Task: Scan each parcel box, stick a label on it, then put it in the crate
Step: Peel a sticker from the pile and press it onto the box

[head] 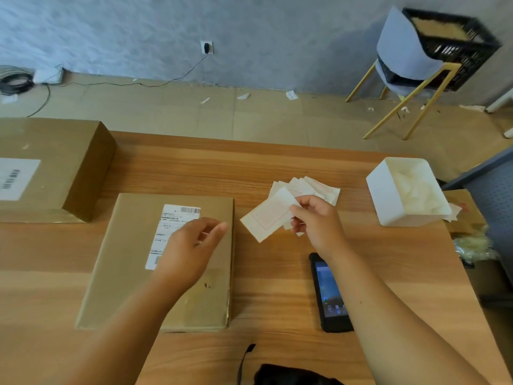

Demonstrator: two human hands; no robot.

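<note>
Cardboard box [172,262] is lying flat under the left hand [188,248], which is hovering open and empty. Right hand [313,220] is pinching one label [268,218], just off the box's right edge. Peel it clean, then press it onto bare cardboard, clear of the printed slip [172,229]. Phone [330,293] is sitting by the right wrist; crate [455,43] is far beyond it, path open.

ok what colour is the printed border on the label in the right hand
Red, a thin rectangle on the white label, in the head view.
</note>
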